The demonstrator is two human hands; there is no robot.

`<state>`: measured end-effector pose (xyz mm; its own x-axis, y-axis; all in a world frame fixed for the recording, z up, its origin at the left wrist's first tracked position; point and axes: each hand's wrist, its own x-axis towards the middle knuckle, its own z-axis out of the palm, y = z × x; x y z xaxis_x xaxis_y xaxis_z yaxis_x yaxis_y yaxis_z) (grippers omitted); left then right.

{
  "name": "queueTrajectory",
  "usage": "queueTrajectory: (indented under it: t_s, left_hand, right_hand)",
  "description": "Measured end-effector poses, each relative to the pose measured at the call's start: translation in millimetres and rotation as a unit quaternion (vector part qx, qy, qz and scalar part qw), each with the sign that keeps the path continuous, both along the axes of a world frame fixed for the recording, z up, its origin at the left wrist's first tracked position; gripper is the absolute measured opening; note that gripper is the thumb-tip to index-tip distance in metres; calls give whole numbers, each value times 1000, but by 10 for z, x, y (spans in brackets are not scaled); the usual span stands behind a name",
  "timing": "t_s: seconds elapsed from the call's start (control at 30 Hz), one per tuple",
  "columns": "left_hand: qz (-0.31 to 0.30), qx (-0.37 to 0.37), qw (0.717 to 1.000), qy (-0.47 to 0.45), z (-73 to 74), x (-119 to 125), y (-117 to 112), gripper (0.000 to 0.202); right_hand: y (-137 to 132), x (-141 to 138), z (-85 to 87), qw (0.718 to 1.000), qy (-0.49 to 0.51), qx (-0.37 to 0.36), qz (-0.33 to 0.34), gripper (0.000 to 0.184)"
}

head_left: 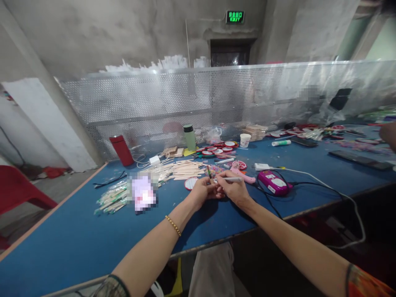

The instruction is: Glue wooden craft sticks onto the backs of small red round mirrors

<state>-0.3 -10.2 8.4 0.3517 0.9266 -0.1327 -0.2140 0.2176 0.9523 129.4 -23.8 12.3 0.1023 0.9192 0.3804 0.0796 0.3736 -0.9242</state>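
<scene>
My two hands meet over the blue table (77, 239) near its front edge. My left hand (201, 193) is closed on a thin stick with green and dark marks (209, 172) that points up and away. My right hand (232, 189) is closed round a white pen-like tool (231, 179) lying sideways, its tip toward the stick. A bead bracelet (173, 225) sits on my left wrist. Behind my hands lie a heap of plain wooden sticks (182, 168) and a small round red-rimmed disc (191, 183).
A pink device (272, 182) with cables lies right of my hands. Bagged sticks (113, 199) lie at left. Farther back stand a red flask (121, 150), a green flask (189, 137), a paper cup (245, 140), several red discs (220, 149). A perforated metal screen (216, 99) backs the table. Another person's hand (389, 134) shows at right.
</scene>
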Motion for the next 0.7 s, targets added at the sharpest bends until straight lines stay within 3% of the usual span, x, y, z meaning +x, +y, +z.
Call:
queueTrajectory:
  t_s: [0.7]
  left_hand:
    - [12,5,1000,19,2,31,-11,28]
  right_hand:
    - [-1,8,-54,1000,-4,-14,24,29]
